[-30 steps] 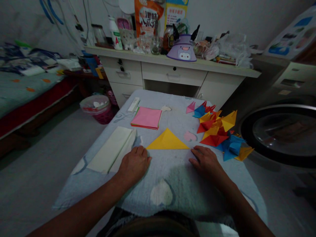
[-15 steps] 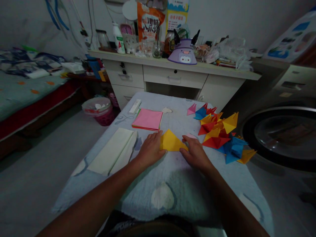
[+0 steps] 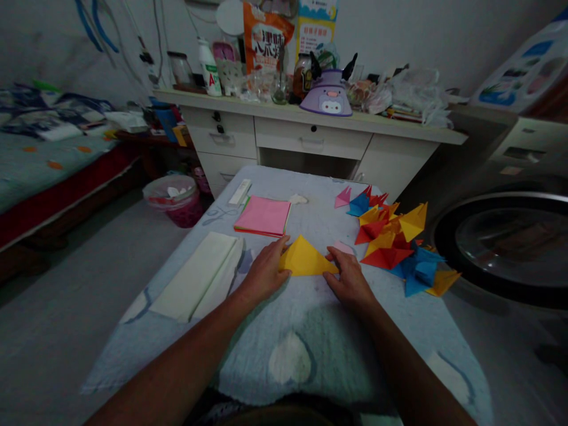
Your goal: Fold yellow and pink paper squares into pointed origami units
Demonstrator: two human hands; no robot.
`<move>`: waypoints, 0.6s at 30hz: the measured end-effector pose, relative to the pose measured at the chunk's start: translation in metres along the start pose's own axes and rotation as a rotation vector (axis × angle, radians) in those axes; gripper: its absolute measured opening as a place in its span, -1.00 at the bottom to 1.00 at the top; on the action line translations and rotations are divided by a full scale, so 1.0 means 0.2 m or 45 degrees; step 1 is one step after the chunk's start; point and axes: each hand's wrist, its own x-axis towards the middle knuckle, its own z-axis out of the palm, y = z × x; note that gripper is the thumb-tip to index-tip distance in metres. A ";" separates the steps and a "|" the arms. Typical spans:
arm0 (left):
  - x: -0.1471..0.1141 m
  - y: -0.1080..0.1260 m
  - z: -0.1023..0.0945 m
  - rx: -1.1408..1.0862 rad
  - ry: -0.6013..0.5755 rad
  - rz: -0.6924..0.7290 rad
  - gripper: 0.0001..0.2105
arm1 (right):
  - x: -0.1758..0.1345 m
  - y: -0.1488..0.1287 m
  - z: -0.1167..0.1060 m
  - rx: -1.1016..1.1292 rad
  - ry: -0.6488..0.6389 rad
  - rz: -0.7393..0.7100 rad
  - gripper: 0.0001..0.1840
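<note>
You have the yellow paper (image 3: 305, 258) in front of you on the patterned tablecloth (image 3: 290, 358), between your two hands. Take it as the clock's centre, with twelve pointing away from you. Your left hand (image 3: 266, 266) has the corner at nine and your right hand (image 3: 349, 278) the one at three. On each side the thumb sits by the near edge and the fingers by the sloping one, partly spread with paper between them; how hard you pinch, I cannot tell.

To handle it well, I would keep both hands level and match their pressure, so the long edge stays straight and the peak centred. Hold the corners lightly (a hard pinch could leave stray dents), and line up the layers before pressing any crease.

The paper looks like a broad, low triangle, its peak towards twelve and its long edge towards six. Its face is plain, bright yellow and fairly smooth; your fingers cover both end corners, so their sharpness is hidden. The square paper stack (image 3: 262, 216) lies near eleven, and the folded paper figures (image 3: 387, 239) spread around two to three.
</note>
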 end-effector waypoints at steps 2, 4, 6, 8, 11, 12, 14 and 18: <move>0.00 0.00 -0.01 -0.024 0.001 0.015 -0.26 | 0.00 0.00 0.00 -0.008 -0.001 -0.015 -0.37; -0.01 0.00 -0.01 -0.036 -0.005 0.021 -0.27 | 0.00 -0.01 0.00 -0.028 -0.008 -0.026 -0.39; -0.01 0.01 -0.02 -0.042 -0.004 0.028 -0.28 | 0.00 -0.03 -0.01 -0.043 -0.002 -0.018 -0.44; -0.01 0.02 -0.02 -0.036 0.002 0.033 -0.31 | -0.01 -0.04 -0.03 -0.040 0.001 -0.003 -0.56; -0.02 0.03 -0.03 -0.001 0.006 0.071 -0.41 | -0.01 -0.05 -0.04 -0.012 -0.002 -0.002 -0.77; -0.02 0.03 -0.03 0.021 0.010 0.092 -0.45 | -0.01 -0.06 -0.04 -0.004 -0.001 -0.006 -0.81; -0.01 0.04 -0.04 0.077 0.034 0.148 -0.50 | -0.01 -0.06 -0.05 0.015 0.012 -0.011 -0.82; -0.01 0.05 -0.04 0.160 0.083 0.238 -0.48 | -0.02 -0.05 -0.04 0.060 0.055 -0.050 -0.69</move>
